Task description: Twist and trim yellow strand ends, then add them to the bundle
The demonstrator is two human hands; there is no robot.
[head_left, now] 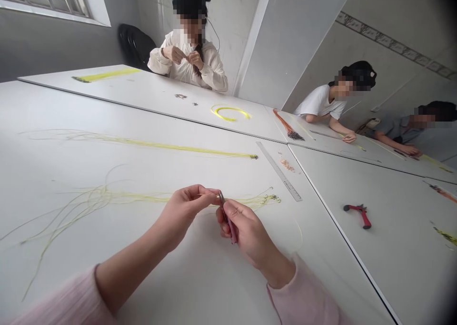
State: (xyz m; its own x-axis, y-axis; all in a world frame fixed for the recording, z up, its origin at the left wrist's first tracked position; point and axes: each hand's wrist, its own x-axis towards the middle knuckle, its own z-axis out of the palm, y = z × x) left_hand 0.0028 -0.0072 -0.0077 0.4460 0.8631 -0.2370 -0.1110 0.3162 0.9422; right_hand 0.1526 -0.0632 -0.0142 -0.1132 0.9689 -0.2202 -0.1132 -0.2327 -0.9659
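While my left hand [181, 209] pinches a thin strand [204, 195] between thumb and fingertips, my right hand [252, 227] is closed around a small pink-handled tool [232, 229], thumb pressed along its side. Tool is tilted, its metal tip near the left fingertips; exact tool type cannot be told. Both hands are raised in front of the near yellow-green line bundle [134, 197], which lies on the white table [160, 272], loose ends fanned out left, small dark hooks [273, 198] at its right end. Beyond it I log a second line bundle [171, 147], roughly parallel, and a ruler [279, 172] beside small pale-orange pieces [286, 165]. Red-handled pliers [364, 216] lie open on the adjoining table [385, 272], at right. Across from me, a person in a white jacket [189, 65] holds both hands together near chest height.
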